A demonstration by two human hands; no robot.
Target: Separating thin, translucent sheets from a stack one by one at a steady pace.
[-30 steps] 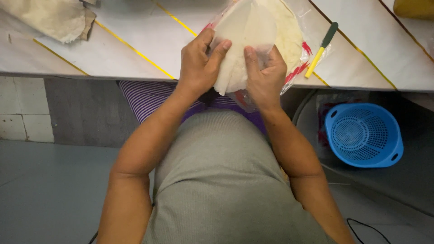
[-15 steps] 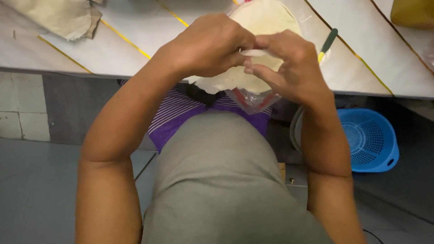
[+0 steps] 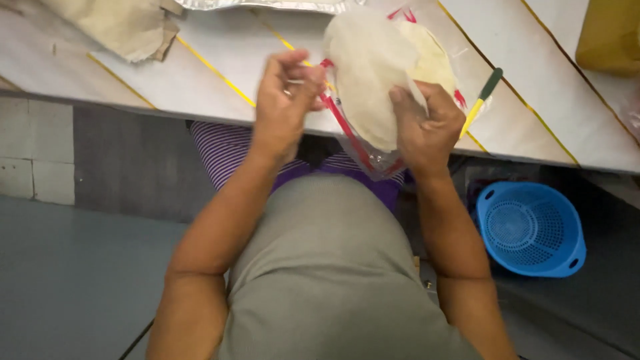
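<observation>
A stack of pale round flatbreads [image 3: 380, 73] sits in a clear plastic bag with red markings [image 3: 363, 157], at the near edge of the white counter [image 3: 200, 80]. My right hand [image 3: 427, 127] grips the stack from the right side, thumb across its front. My left hand [image 3: 287, 100] is just left of the bag, fingers pinched together at the bag's red edge; it is blurred. A knife with a green handle and yellow blade [image 3: 481, 100] lies on the counter right of my right hand.
A blue plastic colander [image 3: 530, 230] stands on the floor at the right. Crumpled brown paper [image 3: 120, 27] lies at the counter's back left. A foil tray edge [image 3: 267, 5] shows at the top, a yellow container [image 3: 610, 33] at the top right.
My hands have come apart: the left moved off the stack to its left side, while the right stays on the flatbreads. The view shifted, so the counter shows more.
</observation>
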